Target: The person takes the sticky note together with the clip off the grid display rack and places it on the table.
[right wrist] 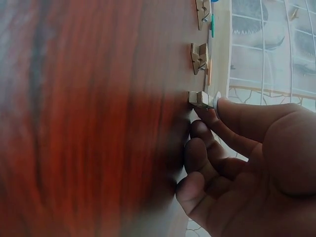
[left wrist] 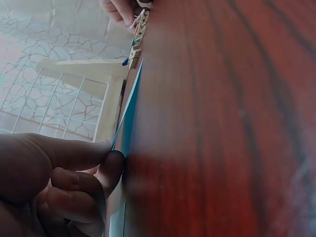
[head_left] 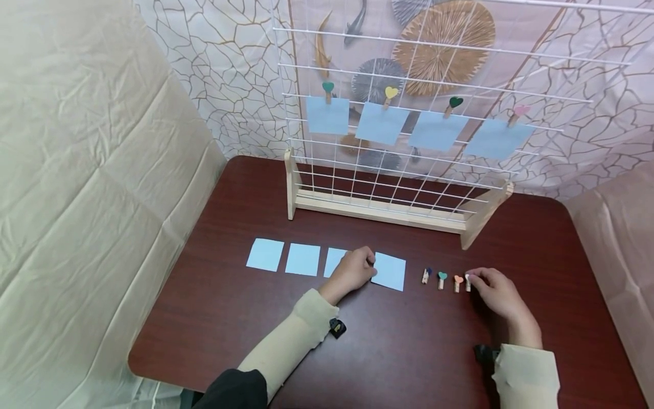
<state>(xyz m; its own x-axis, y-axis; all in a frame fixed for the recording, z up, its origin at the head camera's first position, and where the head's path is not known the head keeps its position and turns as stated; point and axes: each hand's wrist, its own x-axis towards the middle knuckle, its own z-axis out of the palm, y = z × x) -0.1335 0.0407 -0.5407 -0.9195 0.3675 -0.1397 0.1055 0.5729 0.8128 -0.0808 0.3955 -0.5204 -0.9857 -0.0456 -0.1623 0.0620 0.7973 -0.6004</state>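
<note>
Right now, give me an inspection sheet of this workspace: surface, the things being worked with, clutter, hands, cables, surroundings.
Surface: dark red-brown table, glossy, rounded corners.
Job's things: four blue paper squares in a row; beside them four small heart-topped wooden clips; a white wire grid on a wooden stand with four blue squares clipped on.
Clutter: nothing seen.
Hands: left hand pinches the edge of the rightmost paper square; right hand pinches the white-topped clip at the row's end.
Cables: nothing seen.
Surroundings: cream sheeting on the left, crackle-pattern backdrop behind the grid.
</note>
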